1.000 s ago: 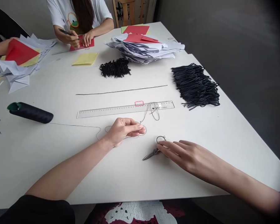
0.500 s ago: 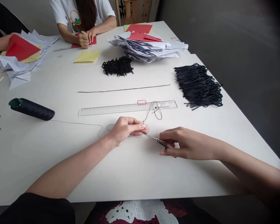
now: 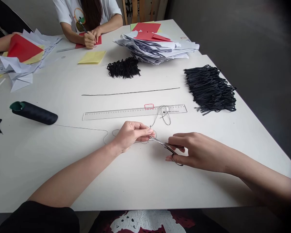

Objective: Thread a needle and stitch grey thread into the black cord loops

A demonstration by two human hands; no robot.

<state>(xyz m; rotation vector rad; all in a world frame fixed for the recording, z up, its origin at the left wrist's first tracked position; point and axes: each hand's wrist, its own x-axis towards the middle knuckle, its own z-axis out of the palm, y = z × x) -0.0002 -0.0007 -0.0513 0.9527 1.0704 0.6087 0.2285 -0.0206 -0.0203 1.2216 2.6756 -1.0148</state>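
My left hand (image 3: 133, 135) is closed, pinching thin dark thread (image 3: 153, 124) between thumb and fingers. The thread loops over the ruler, and more of it curls beneath the hand. Held in my right hand (image 3: 192, 149) are metal scissors (image 3: 167, 146), fingers in the handle rings. Their tips reach the left fingertips; whether the thread lies between the blades I cannot tell. A black thread spool (image 3: 34, 112) lies at the left, its strand running toward my left hand. Just beyond my hands lies a clear ruler (image 3: 118, 113) with a red mark.
A long dark cord (image 3: 128, 92) lies beyond the ruler. Bundles of black looped cords (image 3: 124, 68) and tassels (image 3: 210, 89) sit farther back and right. Behind are a paper stack (image 3: 157, 48) and yellow paper (image 3: 92, 57). Across the table (image 3: 99, 187), a person's hand (image 3: 89, 40) holds a pen.
The scissors' handles have spread apart as my right hand opened its grip slightly. My left hand keeps its pinch in nearly the same place. The whole view has shifted slightly.
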